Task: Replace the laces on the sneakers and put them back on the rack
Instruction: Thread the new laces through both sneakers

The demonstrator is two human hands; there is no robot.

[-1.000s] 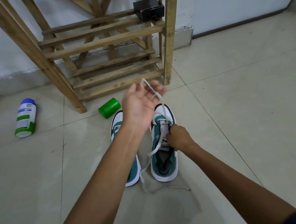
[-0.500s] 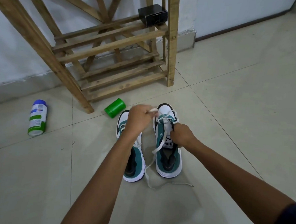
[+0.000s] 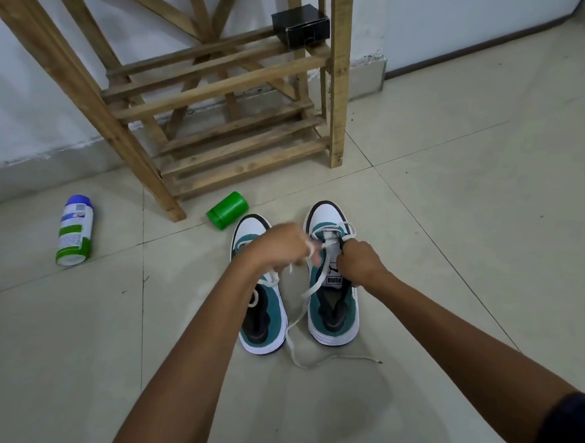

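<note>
Two white, teal and black sneakers stand side by side on the tiled floor, toes toward the wooden rack (image 3: 223,90). My right hand (image 3: 359,259) grips the tongue and upper of the right sneaker (image 3: 333,313). My left hand (image 3: 277,246) hovers over the left sneaker (image 3: 260,325) and pinches the white lace (image 3: 309,292) close to the right sneaker's front eyelets. The lace's loose tail runs down between the shoes and curls on the floor behind them. The left sneaker has a white lace too, partly hidden by my left forearm.
A green cup (image 3: 227,210) lies on its side just ahead of the left sneaker. A white, green and blue bottle (image 3: 74,230) lies on the floor at the left. A black box (image 3: 300,26) sits on the rack's upper shelf. Open tiled floor stretches to the right.
My left hand came down from its raised position near the rack, drawing the lace with it, and now sits low beside the right sneaker's eyelets. My right hand stayed on the right sneaker.
</note>
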